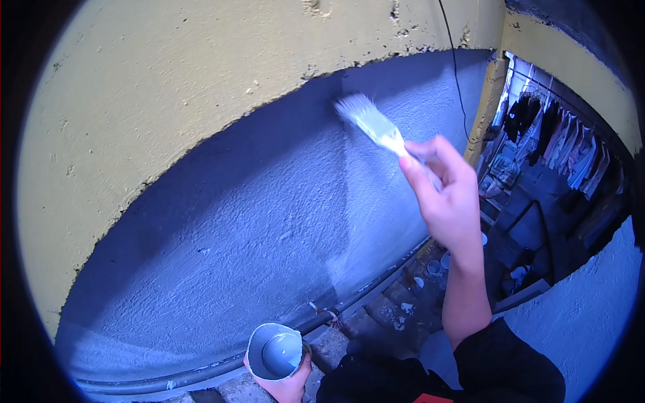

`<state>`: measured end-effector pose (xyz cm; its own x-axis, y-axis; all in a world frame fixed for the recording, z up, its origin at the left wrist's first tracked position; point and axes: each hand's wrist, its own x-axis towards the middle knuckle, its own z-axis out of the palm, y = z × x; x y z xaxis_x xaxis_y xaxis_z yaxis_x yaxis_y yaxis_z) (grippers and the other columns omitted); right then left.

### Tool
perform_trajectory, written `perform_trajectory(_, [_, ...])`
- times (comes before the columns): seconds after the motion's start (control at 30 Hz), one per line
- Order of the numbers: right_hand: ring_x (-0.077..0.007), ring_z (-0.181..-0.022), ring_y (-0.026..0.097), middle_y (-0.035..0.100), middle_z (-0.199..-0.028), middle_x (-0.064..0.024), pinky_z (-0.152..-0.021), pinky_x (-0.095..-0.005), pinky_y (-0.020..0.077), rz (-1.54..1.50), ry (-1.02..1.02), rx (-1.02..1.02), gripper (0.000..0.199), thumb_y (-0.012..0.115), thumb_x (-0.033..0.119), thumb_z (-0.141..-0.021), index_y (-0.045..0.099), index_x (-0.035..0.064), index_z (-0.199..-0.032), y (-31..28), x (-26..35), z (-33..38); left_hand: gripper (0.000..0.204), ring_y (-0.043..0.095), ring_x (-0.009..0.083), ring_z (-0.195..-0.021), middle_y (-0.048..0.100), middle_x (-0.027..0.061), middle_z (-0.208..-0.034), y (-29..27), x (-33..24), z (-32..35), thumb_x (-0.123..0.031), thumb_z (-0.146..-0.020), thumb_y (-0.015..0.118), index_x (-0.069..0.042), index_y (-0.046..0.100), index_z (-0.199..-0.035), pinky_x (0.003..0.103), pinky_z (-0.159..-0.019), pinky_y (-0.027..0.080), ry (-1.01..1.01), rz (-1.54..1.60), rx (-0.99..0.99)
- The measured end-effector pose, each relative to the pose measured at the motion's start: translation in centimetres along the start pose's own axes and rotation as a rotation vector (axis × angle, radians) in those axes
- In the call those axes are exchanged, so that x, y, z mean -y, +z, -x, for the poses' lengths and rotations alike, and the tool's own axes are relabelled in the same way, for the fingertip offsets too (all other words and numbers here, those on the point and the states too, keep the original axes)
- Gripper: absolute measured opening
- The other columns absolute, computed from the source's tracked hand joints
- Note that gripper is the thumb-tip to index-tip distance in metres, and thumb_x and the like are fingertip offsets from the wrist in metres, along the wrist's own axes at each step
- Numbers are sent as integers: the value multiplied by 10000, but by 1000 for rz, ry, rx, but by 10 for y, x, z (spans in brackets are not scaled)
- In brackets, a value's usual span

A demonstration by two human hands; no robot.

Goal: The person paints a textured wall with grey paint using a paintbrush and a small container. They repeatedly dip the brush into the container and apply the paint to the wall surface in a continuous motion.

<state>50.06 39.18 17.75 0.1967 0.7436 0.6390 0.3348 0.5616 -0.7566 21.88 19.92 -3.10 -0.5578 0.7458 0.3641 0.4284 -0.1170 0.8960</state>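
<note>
In my right hand [449, 191] is a flat paintbrush [377, 125], pinched by its handle between thumb and fingers. Its pale, paint-covered bristles point up and to the left, close to the rough wall panel [269, 195]; whether they touch it I cannot tell. Down at the lower middle, my left hand [289, 387] grips a paint cup [254, 349] from below. The cup is round with a ragged rim, and light paint [283, 351] lies inside it. Part of the left hand is hidden behind the cup.
A yellow wall band [168, 87] borders the panel above. A dark pipe [201, 371] follows the panel's foot, beside paint-spotted steps [390, 312]. A thin black cable [455, 74] hangs at the upper right. Clothes [571, 144] hang on a rail farther right.
</note>
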Motion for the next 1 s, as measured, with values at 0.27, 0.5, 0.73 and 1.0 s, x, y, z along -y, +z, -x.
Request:
perform_trajectory(0.27, [-407, -679, 660, 654, -767, -207, -584, -380, 476, 134, -112, 121, 181, 685, 176, -941, 632, 8, -983, 22, -12, -8, 1067, 553, 294, -1250, 564, 180, -1325, 2, 3, 0, -227, -559, 975, 39, 393, -1413, 465, -1142, 350, -10, 24, 18])
perform_trajectory(0.5, [-119, -564, 555, 597, -643, -129, -523, -305, 425, 190, -54, 105, 123, 692, 109, -935, 661, 6, -994, -9, 18, 3, 1006, 589, 268, -1170, 562, 155, -1276, 3, -7, -2, -145, -536, 943, 4, 391, -1365, 439, -1063, 425, -33, 44, 34])
perform_trajectory(0.73, [-313, -610, 688, 653, -717, -187, -524, -366, 478, 101, -248, 78, 108, 675, 94, -946, 627, 12, -999, 53, -15, 7, 960, 610, 255, -1129, 571, 142, -1237, 3, -5, 1, -109, -523, 930, -14, 415, -1327, 425, -1024, 461, -43, 43, 4])
perform_trajectory(1.0, [-426, -683, 675, 625, -678, -211, -567, -484, 493, 339, 149, 433, 112, 662, 142, -932, 585, 67, -963, 51, -92, 120, 920, 604, 246, -1126, 577, 128, -1228, 4, -6, -4, -122, -531, 934, -22, 454, -1310, 423, -1028, 447, 10, 5, 5])
